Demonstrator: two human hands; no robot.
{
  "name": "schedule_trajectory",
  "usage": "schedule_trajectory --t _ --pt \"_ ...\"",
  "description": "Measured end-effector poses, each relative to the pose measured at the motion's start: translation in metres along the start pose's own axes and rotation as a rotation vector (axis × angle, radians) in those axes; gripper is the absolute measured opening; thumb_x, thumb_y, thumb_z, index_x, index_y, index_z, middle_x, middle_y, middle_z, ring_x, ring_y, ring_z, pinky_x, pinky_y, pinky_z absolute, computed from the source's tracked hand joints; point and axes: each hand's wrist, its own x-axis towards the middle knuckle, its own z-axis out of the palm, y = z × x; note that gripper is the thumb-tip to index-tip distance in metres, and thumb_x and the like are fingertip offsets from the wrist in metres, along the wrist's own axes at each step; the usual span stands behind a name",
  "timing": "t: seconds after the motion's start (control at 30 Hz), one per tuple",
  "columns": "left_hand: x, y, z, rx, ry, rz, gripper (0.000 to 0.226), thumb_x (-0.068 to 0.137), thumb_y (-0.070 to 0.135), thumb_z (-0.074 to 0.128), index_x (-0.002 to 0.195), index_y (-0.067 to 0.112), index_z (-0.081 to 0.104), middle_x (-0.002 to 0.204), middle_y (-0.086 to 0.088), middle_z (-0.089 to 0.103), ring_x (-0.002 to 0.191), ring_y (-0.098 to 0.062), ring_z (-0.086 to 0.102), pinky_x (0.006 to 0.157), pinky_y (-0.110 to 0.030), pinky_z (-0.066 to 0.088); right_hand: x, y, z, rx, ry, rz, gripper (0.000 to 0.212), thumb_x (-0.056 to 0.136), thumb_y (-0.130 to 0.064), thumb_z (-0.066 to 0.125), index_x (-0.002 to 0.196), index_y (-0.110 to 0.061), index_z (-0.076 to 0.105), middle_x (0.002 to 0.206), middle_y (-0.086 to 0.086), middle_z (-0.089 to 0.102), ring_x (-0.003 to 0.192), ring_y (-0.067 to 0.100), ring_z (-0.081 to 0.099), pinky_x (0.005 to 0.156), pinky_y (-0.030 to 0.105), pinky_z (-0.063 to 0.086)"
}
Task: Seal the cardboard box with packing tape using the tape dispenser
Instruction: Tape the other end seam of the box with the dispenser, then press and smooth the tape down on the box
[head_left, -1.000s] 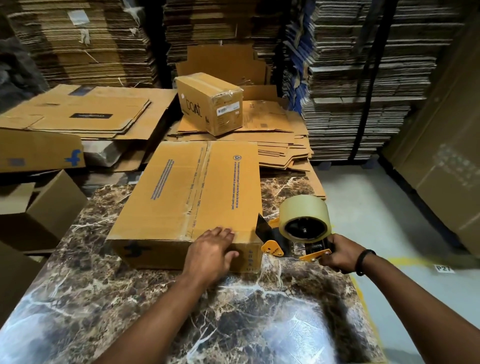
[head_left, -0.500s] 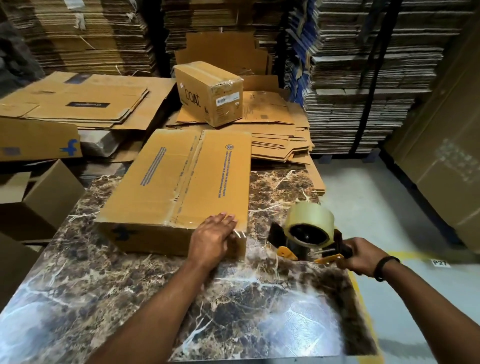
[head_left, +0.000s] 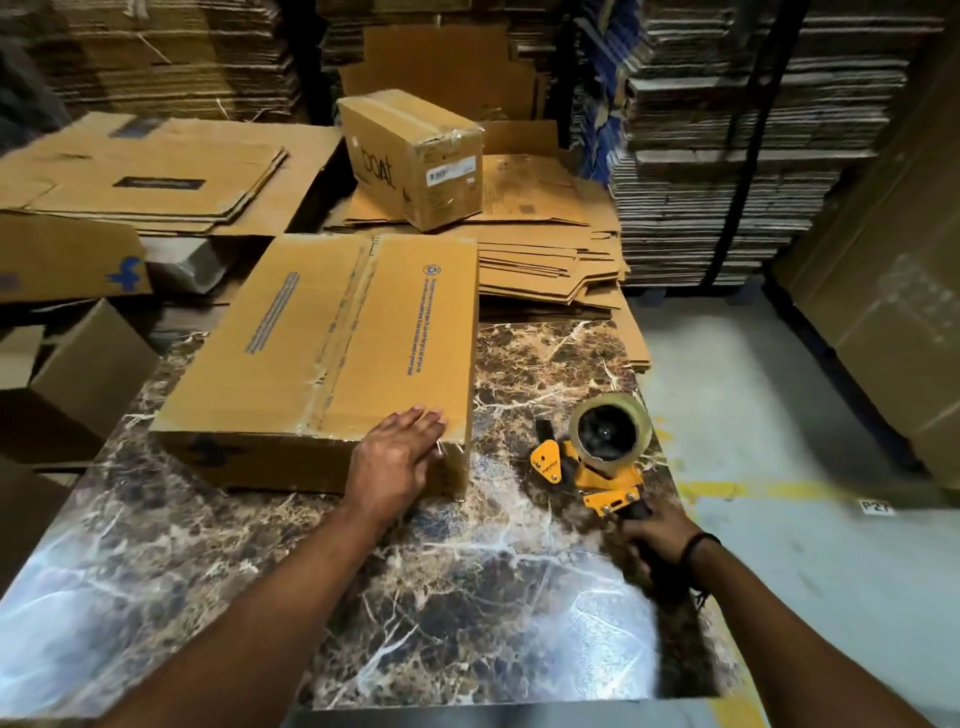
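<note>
Cardboard box (head_left: 332, 353) sits flat on the marble table (head_left: 467, 597), far-left part of the top, flaps shut, blue print running along the lid. Clear tape shows down the centre seam, glossy and a bit wrinkled near the front edge.

Left hand (head_left: 397, 457) is on the box's near-right corner, palm down, fingers straight & together, spread flat over the top edge and the front face. Pressing, not gripping anything.

Right hand (head_left: 657, 540) is at the table's right edge, wrapped around the handle of the tape dispenser (head_left: 597, 457), fist closed on it; black band on the wrist. Bit of motion blur on that hand. Dispenser's orange frame is low over the marble, to the right of the box w/ a gap between them; can't tell if it's touching the surface. Tape roll (head_left: 609, 428) rides on top, hub facing the camera.

Behind the table: a smaller sealed box (head_left: 415, 156) w/ a white label, perched on a pile of flattened cartons (head_left: 545, 244). More flat cartons (head_left: 156, 176) off to the left. Tall stacks of flat cardboard (head_left: 727, 156) along the back and right. Grey floor at right w/ yellow line (head_left: 748, 488) and a small P27 tag (head_left: 875, 505).
</note>
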Motion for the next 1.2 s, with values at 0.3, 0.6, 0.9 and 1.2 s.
schedule_trajectory --t 0.3,0.6,0.9,1.2 --pt "0.0 -0.004 0.0 -0.014 0.031 0.026 0.06 0.068 0.015 0.081 0.121 0.024 0.053 0.122 0.003 0.061 0.114 -0.019 0.059 0.099 -0.04 0.04 0.023 -0.014 0.014 0.515 -0.4 0.271 0.027 0.083 -0.012 0.042 0.057 -0.011 0.033 0.047 0.007 0.031 0.041 0.019 0.032 0.044 0.028 0.027" --pt "0.001 -0.008 0.002 0.002 0.042 0.047 0.053 0.07 0.02 0.08 0.118 0.023 0.057 0.119 0.003 0.063 0.11 -0.019 0.061 0.093 -0.042 0.048 0.025 -0.019 0.008 0.248 -0.14 0.285 0.015 0.081 -0.01 0.063 0.07 -0.003 0.055 0.061 0.011 0.057 0.052 0.024 0.053 0.056 0.031 0.044" --pt "0.001 -0.008 0.003 0.014 0.031 0.041 0.052 0.069 0.02 0.082 0.117 0.021 0.062 0.118 0.001 0.064 0.109 -0.021 0.063 0.093 -0.045 0.048 0.014 -0.055 0.009 -0.702 0.312 0.119 0.054 0.061 -0.055 0.078 0.097 -0.02 0.058 0.101 0.004 0.063 0.089 0.026 0.059 0.075 0.033 0.051" --pt "0.0 -0.004 -0.001 0.029 -0.013 0.001 0.051 0.075 0.024 0.077 0.123 0.02 0.058 0.125 0.0 0.06 0.115 -0.021 0.058 0.1 -0.042 0.036 -0.028 -0.138 0.116 -0.173 0.165 -0.601 0.069 0.09 -0.004 0.052 0.15 -0.026 0.024 0.157 -0.004 0.021 0.144 0.011 0.018 0.117 0.029 0.017"
